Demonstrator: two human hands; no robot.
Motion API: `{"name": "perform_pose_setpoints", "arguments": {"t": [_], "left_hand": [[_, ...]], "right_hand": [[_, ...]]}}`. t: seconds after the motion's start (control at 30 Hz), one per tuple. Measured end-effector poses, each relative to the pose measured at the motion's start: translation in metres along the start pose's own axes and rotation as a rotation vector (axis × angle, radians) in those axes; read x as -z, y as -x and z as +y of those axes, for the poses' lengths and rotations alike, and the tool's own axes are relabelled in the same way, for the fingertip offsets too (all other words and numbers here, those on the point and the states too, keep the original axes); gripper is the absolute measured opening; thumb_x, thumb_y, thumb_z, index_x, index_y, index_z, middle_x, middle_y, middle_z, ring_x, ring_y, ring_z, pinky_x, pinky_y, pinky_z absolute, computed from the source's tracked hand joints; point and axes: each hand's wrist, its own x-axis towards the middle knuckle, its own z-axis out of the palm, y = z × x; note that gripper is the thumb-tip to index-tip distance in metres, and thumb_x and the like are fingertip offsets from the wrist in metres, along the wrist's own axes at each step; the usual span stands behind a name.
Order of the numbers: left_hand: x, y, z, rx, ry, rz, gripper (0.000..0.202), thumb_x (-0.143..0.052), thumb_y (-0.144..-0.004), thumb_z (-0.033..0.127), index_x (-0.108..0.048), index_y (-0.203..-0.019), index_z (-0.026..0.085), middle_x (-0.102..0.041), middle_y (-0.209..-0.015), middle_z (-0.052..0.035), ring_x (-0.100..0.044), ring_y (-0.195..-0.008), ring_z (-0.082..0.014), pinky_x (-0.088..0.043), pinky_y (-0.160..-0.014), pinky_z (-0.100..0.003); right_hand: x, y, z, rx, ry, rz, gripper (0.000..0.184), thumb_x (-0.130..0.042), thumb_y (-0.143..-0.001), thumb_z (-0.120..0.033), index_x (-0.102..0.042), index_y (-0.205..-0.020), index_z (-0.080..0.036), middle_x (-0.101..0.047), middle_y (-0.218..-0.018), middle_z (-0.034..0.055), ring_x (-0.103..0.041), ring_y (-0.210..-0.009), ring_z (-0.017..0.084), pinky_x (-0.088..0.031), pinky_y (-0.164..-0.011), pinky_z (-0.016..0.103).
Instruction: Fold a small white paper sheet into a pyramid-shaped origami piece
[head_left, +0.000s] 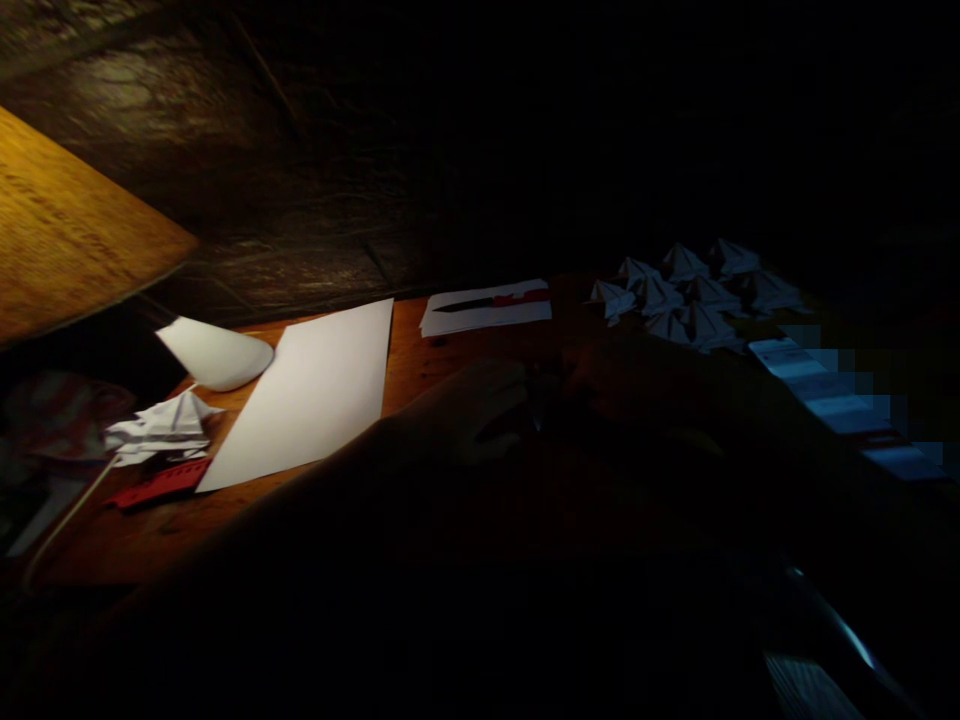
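Deep shadow covers both hands over the wooden table [409, 370]. My left hand [480, 405] reaches in from the lower left, its fingers bent and closed toward a small greyish piece [536, 412]. Facing it from the right, my right hand [611, 380] is curled close to the same spot. The dark hides what the fingers hold. Just beyond the hands, a knife [517, 297] with a red handle and dark blade rests on small white paper sheets [450, 322]. Left of my left hand lies a large white paper sheet [315, 390].
Several folded paper shapes [690, 290] stand grouped at the back right, near a blue-lit strip [795, 375]. At left are a white cone-shaped object [217, 352], crumpled-looking folded paper [169, 428] and a red ruler-like strip [161, 484]. A wooden panel [75, 230] juts in above.
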Motion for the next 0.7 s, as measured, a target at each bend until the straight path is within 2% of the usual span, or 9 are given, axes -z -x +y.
{"name": "perform_pose_setpoints", "arguments": {"t": [0.27,0.47,0.6,0.7], "left_hand": [[0.001,-0.003,0.001,0.007,-0.078,-0.058,0.044,-0.056,-0.092,0.042,-0.057,-0.127,0.015,-0.056,-0.133,-0.0187,-0.057,-0.117,-0.0350,-0.053,-0.099,-0.051],[0.001,-0.005,0.002,-0.036,-0.121,-0.023,0.041,-0.057,-0.092,0.040,-0.059,-0.124,0.014,-0.060,-0.127,-0.0178,-0.055,-0.121,-0.0361,-0.049,-0.106,-0.053],[-0.001,-0.001,-0.001,-0.055,-0.109,0.015,0.042,-0.057,-0.095,0.039,-0.058,-0.129,0.015,-0.060,-0.130,-0.0173,-0.055,-0.123,-0.0353,-0.049,-0.107,-0.052],[-0.001,0.000,-0.001,-0.064,-0.097,0.000,0.033,-0.056,-0.096,0.039,-0.062,-0.121,0.017,-0.061,-0.125,-0.0158,-0.057,-0.118,-0.0331,-0.052,-0.100,-0.049]], "right_hand": [[0.002,-0.005,-0.002,-0.051,0.035,-0.009,0.038,-0.062,-0.079,-0.009,-0.086,-0.099,-0.031,-0.078,-0.105,0.0050,-0.066,-0.085,0.021,-0.042,-0.069,0.033],[0.005,-0.008,-0.012,-0.108,0.108,-0.012,0.029,-0.063,-0.080,-0.011,-0.084,-0.094,-0.026,-0.078,-0.100,0.0082,-0.067,-0.080,0.023,-0.041,-0.066,0.033],[0.000,-0.006,-0.015,-0.040,0.119,0.069,0.031,-0.061,-0.086,-0.015,-0.082,-0.106,-0.026,-0.076,-0.111,0.0088,-0.068,-0.087,0.023,-0.041,-0.067,0.032],[-0.004,-0.003,-0.013,0.037,0.132,0.158,0.034,-0.059,-0.088,-0.015,-0.081,-0.111,-0.028,-0.075,-0.113,0.0063,-0.067,-0.087,0.022,-0.039,-0.066,0.031]]}}
